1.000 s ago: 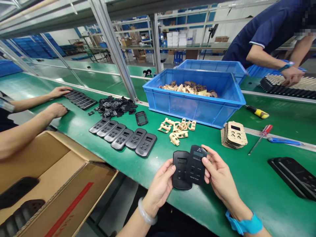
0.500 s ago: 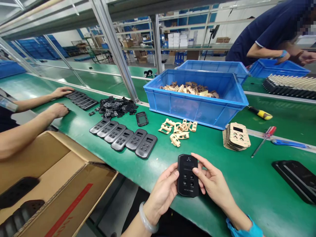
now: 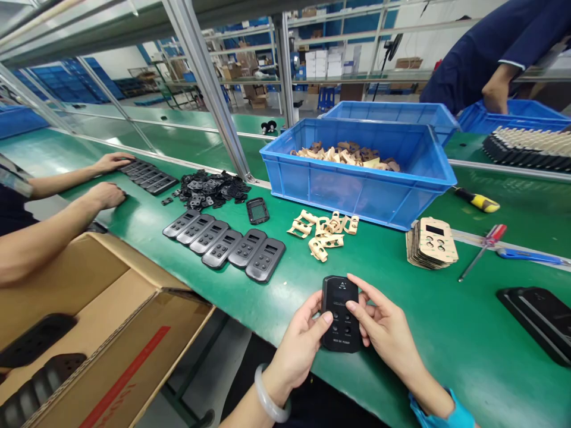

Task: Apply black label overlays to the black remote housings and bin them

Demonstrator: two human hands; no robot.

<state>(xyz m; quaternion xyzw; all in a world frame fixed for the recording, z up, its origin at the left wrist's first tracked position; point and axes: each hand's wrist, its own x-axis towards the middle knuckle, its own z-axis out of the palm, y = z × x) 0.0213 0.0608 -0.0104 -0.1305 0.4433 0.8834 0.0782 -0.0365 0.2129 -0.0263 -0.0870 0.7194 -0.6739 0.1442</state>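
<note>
Between my two hands is a black plastic device cover, held above the green bench near its front edge. Its face carries a dark window, several round button holes and small white print. My left hand grips the left side, thumb pressed on the face by the buttons. From the right, my right hand grips the edge, its thumb on the face below the window and its index finger at the top corner. Curled beige backing papers lie beyond my hands. A stack of beige-backed panel stickers stands to the right.
A row of black covers lies left, before a heap of small black parts. A blue bin holds paper scraps. Screwdriver, blue cutter and black housings lie right. An open carton stands front left. Co-workers' hands rest left.
My left thumb has moved onto the cover's face, over the buttons. My right hand stays nearly in place. Across the bench, the other person's arm now reaches down into a blue bin.
</note>
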